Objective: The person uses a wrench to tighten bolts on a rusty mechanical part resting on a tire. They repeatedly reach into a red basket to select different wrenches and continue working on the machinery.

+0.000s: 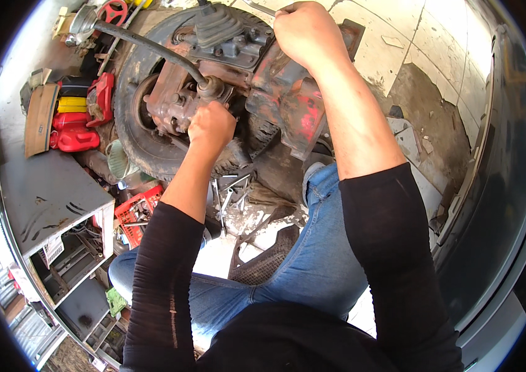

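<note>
A greasy, rust-brown gearbox (225,74) with flaking red paint on its right part lies on a tyre (131,133). My left hand (212,127) is closed against the near side of the gearbox, just below a round fitting (211,87) where a long dark lever (157,49) ends. What the fingers hold there is hidden. Over the far right of the gearbox my right hand (309,34) is a fist. A slim shiny metal bar (260,7) sticks out from it to the left and runs out of view. A ribbed rubber boot (216,26) stands on the gearbox top.
Several wrenches (227,199) lie on the floor between my legs and the tyre. To the left are red jerrycans (77,137), a red plastic basket (136,220) and a grey metal cabinet (52,192). A dark vehicle panel (498,204) stands close on the right, beside broken floor tiles.
</note>
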`<state>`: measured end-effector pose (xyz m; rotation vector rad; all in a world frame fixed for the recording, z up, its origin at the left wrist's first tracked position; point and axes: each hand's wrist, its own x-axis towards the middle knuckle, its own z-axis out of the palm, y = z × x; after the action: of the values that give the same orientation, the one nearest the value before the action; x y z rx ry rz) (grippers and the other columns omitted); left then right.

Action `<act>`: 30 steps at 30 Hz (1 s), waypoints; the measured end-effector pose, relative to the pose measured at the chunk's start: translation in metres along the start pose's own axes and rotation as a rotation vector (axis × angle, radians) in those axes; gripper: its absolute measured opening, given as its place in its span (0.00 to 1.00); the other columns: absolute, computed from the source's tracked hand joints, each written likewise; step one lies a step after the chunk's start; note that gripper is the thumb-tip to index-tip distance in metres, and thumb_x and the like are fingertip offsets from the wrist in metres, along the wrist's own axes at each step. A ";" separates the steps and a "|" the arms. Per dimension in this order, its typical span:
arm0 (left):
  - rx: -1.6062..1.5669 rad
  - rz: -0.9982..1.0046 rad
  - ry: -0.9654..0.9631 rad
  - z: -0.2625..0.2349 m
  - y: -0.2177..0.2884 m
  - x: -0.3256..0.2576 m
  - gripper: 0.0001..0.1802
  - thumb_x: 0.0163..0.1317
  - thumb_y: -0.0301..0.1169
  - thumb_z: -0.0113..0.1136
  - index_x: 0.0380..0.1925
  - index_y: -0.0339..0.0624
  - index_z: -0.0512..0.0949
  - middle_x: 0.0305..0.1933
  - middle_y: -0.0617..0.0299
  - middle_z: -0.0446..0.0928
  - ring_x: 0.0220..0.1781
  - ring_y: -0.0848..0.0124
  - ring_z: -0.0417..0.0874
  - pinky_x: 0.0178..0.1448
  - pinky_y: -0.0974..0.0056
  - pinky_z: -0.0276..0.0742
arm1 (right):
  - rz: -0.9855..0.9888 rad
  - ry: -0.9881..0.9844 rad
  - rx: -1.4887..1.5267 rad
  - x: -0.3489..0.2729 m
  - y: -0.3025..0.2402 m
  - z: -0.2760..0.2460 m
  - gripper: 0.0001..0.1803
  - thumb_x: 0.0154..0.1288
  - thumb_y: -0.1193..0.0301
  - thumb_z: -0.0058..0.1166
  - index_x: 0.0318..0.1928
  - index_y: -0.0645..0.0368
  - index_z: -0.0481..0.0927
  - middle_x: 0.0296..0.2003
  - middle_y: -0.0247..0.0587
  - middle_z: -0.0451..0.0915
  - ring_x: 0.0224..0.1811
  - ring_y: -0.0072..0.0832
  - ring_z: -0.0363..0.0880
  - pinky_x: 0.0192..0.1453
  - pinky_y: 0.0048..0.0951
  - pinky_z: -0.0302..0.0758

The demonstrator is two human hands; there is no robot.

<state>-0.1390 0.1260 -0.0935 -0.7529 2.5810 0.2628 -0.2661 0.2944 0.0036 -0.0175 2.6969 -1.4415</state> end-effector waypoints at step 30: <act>0.440 0.052 -0.132 -0.071 0.047 0.044 0.24 0.66 0.39 0.58 0.57 0.38 0.82 0.63 0.45 0.80 0.66 0.49 0.81 0.66 0.51 0.78 | -0.038 0.000 0.019 0.004 0.002 0.004 0.16 0.59 0.71 0.50 0.37 0.72 0.86 0.38 0.73 0.83 0.48 0.61 0.85 0.55 0.51 0.80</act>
<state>-0.2237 0.1237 -0.0483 -0.4890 2.4080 -0.2287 -0.2694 0.2923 -0.0003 -0.0676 2.6973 -1.4771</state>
